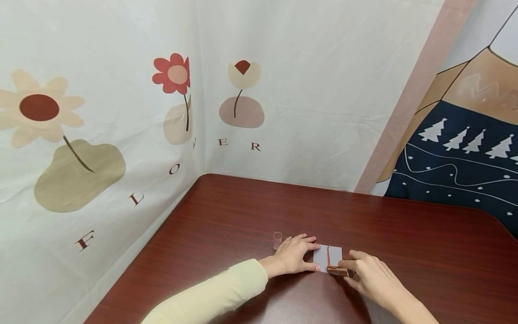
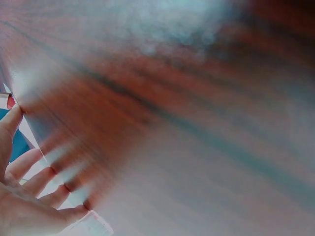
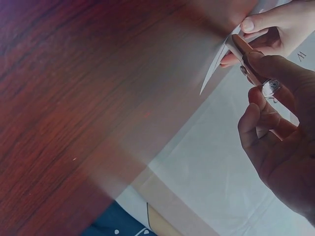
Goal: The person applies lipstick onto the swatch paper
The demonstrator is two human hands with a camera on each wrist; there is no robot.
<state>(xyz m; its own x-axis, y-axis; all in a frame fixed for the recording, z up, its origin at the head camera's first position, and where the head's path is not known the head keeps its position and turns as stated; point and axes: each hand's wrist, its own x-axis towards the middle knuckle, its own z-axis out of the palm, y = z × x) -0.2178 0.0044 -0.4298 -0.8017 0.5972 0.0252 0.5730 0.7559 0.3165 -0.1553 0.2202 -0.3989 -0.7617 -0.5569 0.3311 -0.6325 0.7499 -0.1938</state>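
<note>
A small white sheet of paper [image 1: 336, 253] lies on the brown table, with a red line running across it. My left hand [image 1: 294, 254] rests at the paper's left edge with its fingers spread and its thumb on the lower corner. In my right hand [image 1: 374, 276] I grip a copper-coloured lipstick [image 1: 340, 271] between thumb and fingers, its end over the lower part of the sheet. The left wrist view shows the lipstick's red tip [image 2: 11, 102]. A clear cap [image 1: 277, 241] stands just beyond my left hand.
The dark red-brown table [image 1: 243, 202] has a glossy wood-grain top. A white hanging cloth [image 1: 315, 90] with printed flowers and letters borders its left and back. At the right hangs a printed cloth [image 1: 465, 166] with white trees.
</note>
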